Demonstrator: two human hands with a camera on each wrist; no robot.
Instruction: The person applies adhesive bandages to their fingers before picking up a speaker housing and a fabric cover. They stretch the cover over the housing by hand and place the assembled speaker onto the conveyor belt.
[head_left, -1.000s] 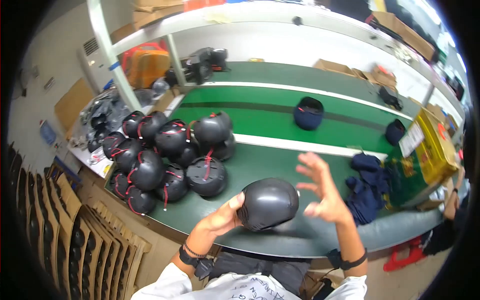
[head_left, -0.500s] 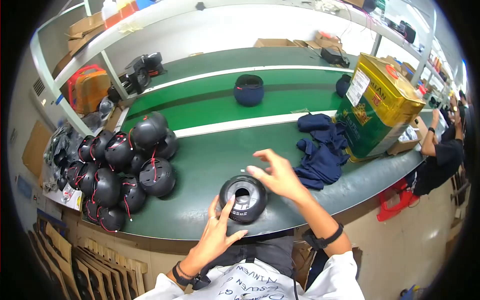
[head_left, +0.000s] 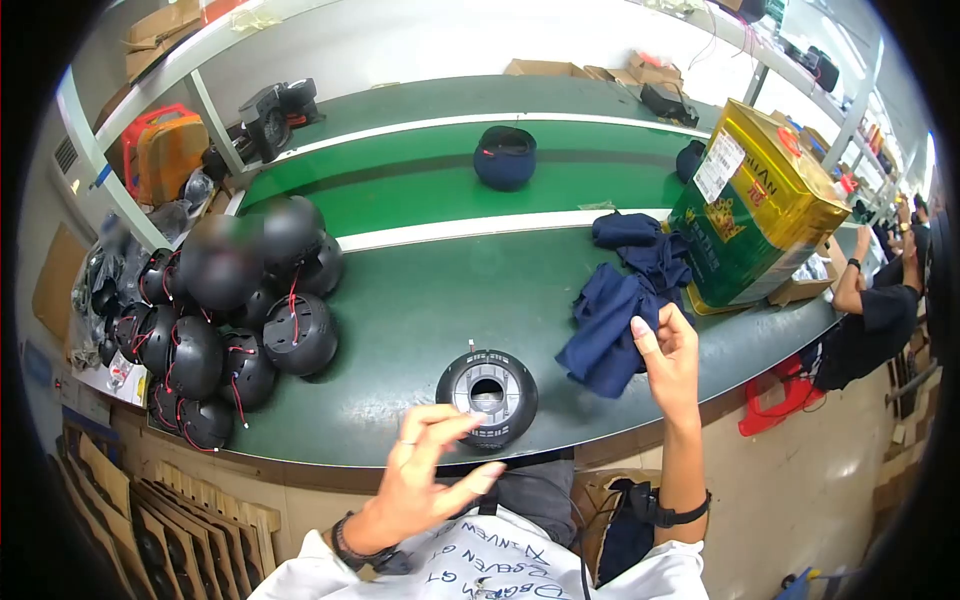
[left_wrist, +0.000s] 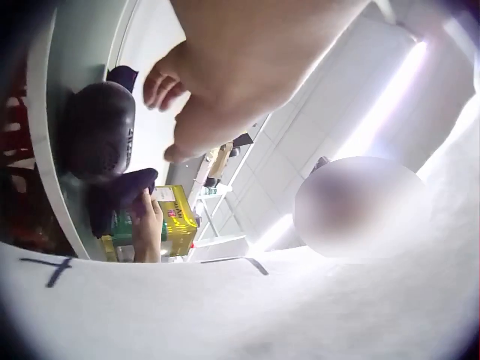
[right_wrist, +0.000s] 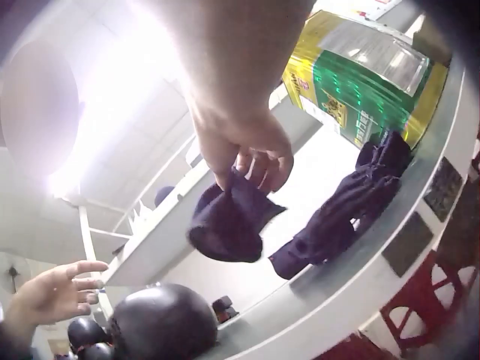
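A round black shell (head_left: 518, 412) with a central hole and a grey inner ring sits hole-up on the green table (head_left: 400, 330). My left hand (head_left: 420, 480) reaches over its near left side, with fingers loosely spread and fingertips overlapping the rim in the head view. Between thumb and fingers, my right hand (head_left: 672, 365) pinches a navy cloth piece (head_left: 605, 335) to the right of the shell. In the right wrist view this cloth (right_wrist: 229, 221) hangs as a small cap-like pouch. More navy cloth pieces (head_left: 640, 240) lie heaped behind it.
Several black shells with red wires (head_left: 195, 360) are piled at the left. A yellow-green tin (head_left: 750, 210) stands right of the cloth heap. Beyond, a navy-covered shell (head_left: 505, 160) sits on the green belt (head_left: 400, 165). Another person (head_left: 870, 320) is at the far right.
The black shell was turned from dome-up in my left hand to hole-up on the table. My right hand moved right and took hold of a navy cloth piece. The left hand loosened from the shell.
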